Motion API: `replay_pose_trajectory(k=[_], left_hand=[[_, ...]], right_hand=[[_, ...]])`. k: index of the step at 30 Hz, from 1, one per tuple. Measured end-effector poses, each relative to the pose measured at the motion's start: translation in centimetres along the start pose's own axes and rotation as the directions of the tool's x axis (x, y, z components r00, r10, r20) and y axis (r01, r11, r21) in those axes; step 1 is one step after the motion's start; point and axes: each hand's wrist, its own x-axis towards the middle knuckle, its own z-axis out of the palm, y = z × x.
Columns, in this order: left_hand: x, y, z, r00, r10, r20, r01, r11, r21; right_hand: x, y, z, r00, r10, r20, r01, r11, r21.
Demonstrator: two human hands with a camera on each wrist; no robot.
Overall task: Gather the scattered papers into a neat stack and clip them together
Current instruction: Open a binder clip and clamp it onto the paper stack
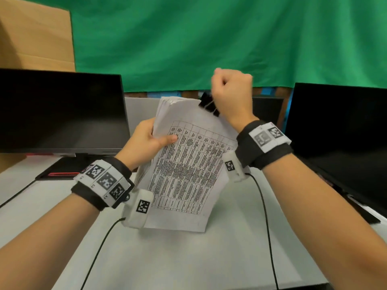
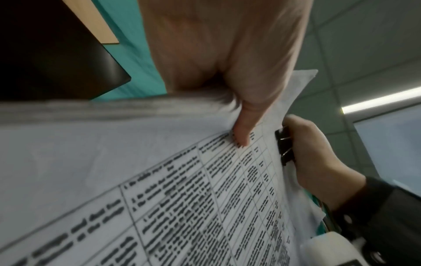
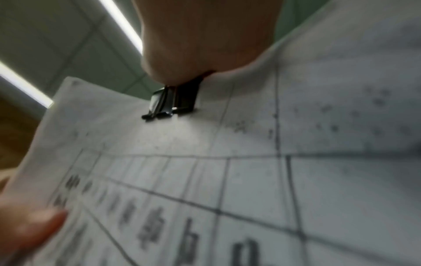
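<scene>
A stack of white papers (image 1: 188,164) printed with a table is held tilted above the desk. My left hand (image 1: 146,141) grips its left edge, thumb lying across the top sheet (image 2: 241,133). A black binder clip (image 1: 208,104) sits on the stack's upper right edge. My right hand (image 1: 230,95) is fisted over the clip's handles, and its fingertips are hidden. In the left wrist view the binder clip (image 2: 286,149) sits against the right hand (image 2: 314,153). In the right wrist view the binder clip (image 3: 175,100) bites the papers (image 3: 250,162) just below my palm.
A dark monitor (image 1: 60,111) stands at the left and another monitor (image 1: 339,139) at the right. The grey desk (image 1: 188,258) lies below the papers, with thin black cables (image 1: 266,216) running across it. A green backdrop (image 1: 209,38) hangs behind.
</scene>
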Motion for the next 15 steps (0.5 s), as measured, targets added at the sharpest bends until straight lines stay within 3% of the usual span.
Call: replay_pose_trajectory(k=[2, 3, 5, 6, 7, 9, 11, 13, 14, 15], left_hand=[[0.0, -0.6, -0.6, 0.999, -0.028, -0.015, 0.028, 0.999, -0.027], [-0.2, -1.1, -1.2, 0.997, -0.057, -0.043, 0.055, 0.997, -0.058], [-0.5, -2.4, -2.5, 0.984, -0.134, -0.12, 0.115, 0.982, -0.151], [-0.7, -2.8, -3.1, 0.975, -0.166, -0.15, 0.136, 0.971, -0.195], [-0.7, -3.2, -3.5, 0.968, -0.189, -0.166, 0.148, 0.961, -0.232], [-0.9, -3.7, -3.5, 0.964, -0.208, -0.166, 0.157, 0.949, -0.275], [-0.9, -3.9, -2.8, 0.965, -0.228, -0.133, 0.179, 0.936, -0.304], [-0.8, -4.2, -2.2, 0.96, -0.256, -0.11, 0.206, 0.919, -0.336], [-0.7, -4.3, -2.1, 0.957, -0.272, -0.105, 0.222, 0.912, -0.344], [-0.7, -4.5, -2.0, 0.953, -0.286, -0.101, 0.235, 0.906, -0.351]], right_hand=[[1.9, 3.1, -1.7, 0.95, 0.26, -0.172, -0.258, 0.965, 0.032], [2.5, 5.0, -2.8, 0.893, 0.422, -0.158, -0.415, 0.907, 0.076], [1.5, 9.0, -3.7, 0.739, 0.674, 0.022, -0.673, 0.735, 0.075], [-0.4, 10.6, -3.2, 0.674, 0.717, 0.178, -0.721, 0.691, -0.054], [-3.5, 12.0, -2.4, 0.584, 0.729, 0.357, -0.699, 0.675, -0.237], [-11.2, 13.7, -0.8, 0.333, 0.715, 0.615, -0.501, 0.687, -0.527], [-17.3, 14.4, 0.5, 0.151, 0.738, 0.658, -0.391, 0.656, -0.646], [-19.1, 13.8, 1.3, 0.084, 0.727, 0.682, -0.317, 0.668, -0.673], [-18.8, 13.0, 1.5, 0.07, 0.706, 0.705, -0.362, 0.676, -0.642], [-18.0, 12.0, 1.5, 0.096, 0.644, 0.758, -0.527, 0.68, -0.51]])
